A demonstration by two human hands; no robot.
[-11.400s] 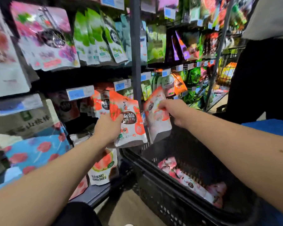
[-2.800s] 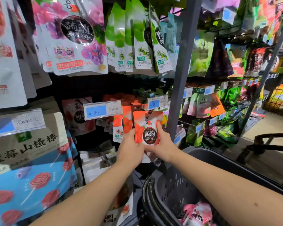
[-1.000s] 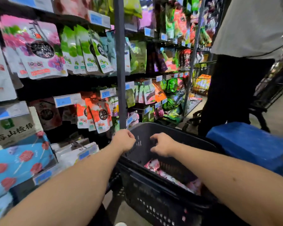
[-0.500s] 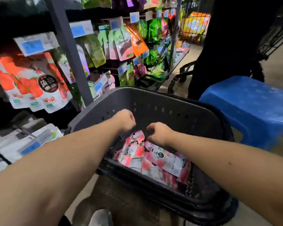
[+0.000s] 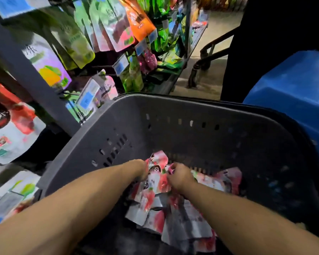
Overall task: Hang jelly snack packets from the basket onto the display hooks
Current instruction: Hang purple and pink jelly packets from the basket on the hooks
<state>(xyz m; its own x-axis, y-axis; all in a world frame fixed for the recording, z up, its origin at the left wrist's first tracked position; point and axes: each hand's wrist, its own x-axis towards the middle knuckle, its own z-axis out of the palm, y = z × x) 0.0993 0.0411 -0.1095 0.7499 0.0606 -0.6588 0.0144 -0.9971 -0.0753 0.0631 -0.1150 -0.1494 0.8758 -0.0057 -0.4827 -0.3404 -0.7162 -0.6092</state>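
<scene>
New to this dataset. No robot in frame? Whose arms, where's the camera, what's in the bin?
No robot: a person works bare-handed. The single picture comes from a wide-angle camera worn on their head, looking down along both forearms. The dark grey basket holds a pile of pink-and-white jelly packets. The left hand grips one raised jelly packet; the right hand pinches a pink packet corner beside it. Motion blur hides finger detail. On the left, the display rack's grey upright carries hanging snack packets. A blue stool stands right of the basket.

Dark basket (image 5: 173, 111) holds loose pile of pink jelly packets (image 5: 151, 197).
</scene>
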